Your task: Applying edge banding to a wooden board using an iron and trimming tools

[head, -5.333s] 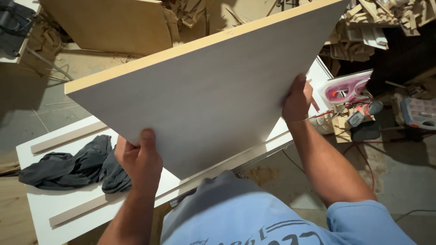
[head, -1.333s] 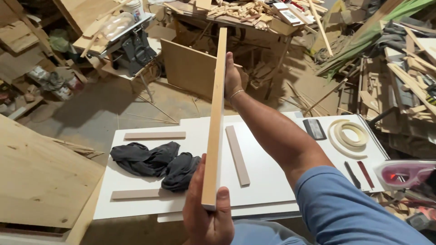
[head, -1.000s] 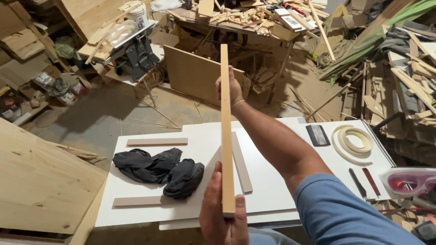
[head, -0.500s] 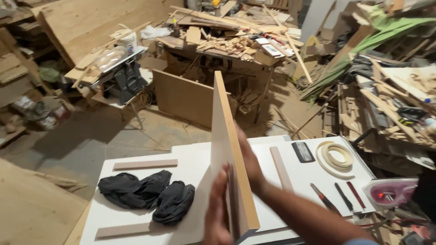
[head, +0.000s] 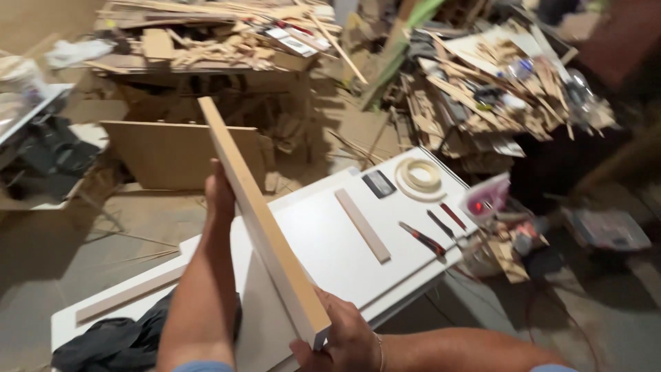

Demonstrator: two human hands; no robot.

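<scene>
2 hands carry the long white-faced wooden panel (head: 258,220) edge-up above the white tabletop (head: 323,241): the left hand (head: 219,196) braces its far side, the right hand (head: 348,341) clasps its near corner. Lowering it well means keeping it level, clear of the thin wooden strip (head: 362,225).

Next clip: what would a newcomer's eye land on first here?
The long pale board, held on edge across the middle, left hand gripping its far side and right hand its near corner. Under it lies a white table with a wooden strip and tape roll; scrap-wood heaps crowd behind.
</scene>
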